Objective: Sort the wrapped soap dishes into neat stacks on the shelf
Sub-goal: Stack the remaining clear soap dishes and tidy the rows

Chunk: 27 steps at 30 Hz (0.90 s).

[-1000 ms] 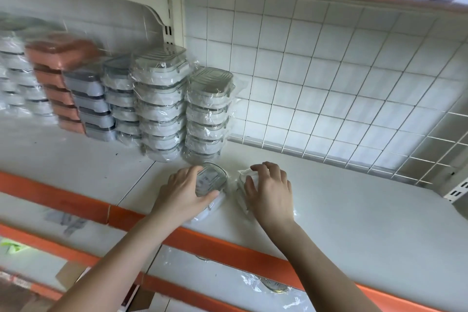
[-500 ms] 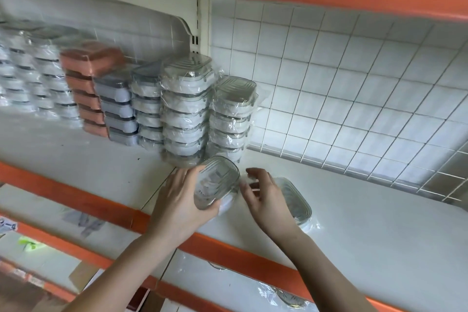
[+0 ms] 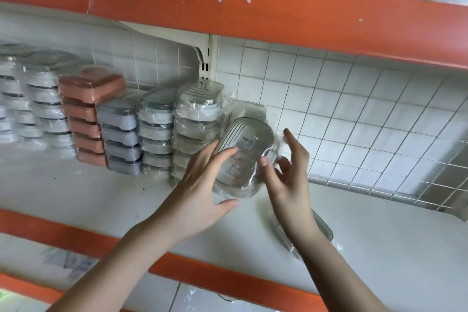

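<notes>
Both hands cradle one wrapped soap dish [image 3: 244, 157] in the air — left hand [image 3: 202, 185] curled round its near end, right hand [image 3: 286, 177] pinching its right side — just before the rightmost stack [image 3: 249, 111]. It looks light, rigid, its film slippery; hold the rims. Open shelf [image 3: 379, 235] lies right.
</notes>
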### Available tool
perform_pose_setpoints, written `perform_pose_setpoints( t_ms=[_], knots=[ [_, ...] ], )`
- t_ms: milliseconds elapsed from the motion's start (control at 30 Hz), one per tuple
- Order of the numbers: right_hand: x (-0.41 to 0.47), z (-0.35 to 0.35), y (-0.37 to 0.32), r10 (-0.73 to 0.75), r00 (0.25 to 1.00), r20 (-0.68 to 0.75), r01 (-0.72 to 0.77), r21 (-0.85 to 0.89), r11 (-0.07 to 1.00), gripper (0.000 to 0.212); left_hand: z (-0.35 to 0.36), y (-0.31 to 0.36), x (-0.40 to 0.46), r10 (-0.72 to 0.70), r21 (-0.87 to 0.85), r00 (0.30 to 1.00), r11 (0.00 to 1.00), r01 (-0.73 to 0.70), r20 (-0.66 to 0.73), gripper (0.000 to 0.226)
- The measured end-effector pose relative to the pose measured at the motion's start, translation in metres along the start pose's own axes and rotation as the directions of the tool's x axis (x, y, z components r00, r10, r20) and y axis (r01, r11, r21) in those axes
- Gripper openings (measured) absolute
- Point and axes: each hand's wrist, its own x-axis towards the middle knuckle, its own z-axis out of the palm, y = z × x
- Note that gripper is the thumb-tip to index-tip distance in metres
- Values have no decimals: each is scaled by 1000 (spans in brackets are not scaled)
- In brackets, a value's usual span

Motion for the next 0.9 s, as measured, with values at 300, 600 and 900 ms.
perform_pose_setpoints(
  t_ms=[300, 600, 900],
  knots=[
    [80, -5, 7, 159, 979, -131, -172, -91, 981, 51, -5, 3, 76, 94, 93, 983, 993, -79, -159, 50],
    [121, -2, 11, 236, 956, 176, -207, -168, 964, 54, -5, -8, 126, 4, 176, 978, 984, 34, -209, 40],
    [125, -5, 28, 239, 952, 190, -188, -252, 949, 64, 8, -13, 126, 29, 258, 966, 965, 39, -257, 32]
  ],
)
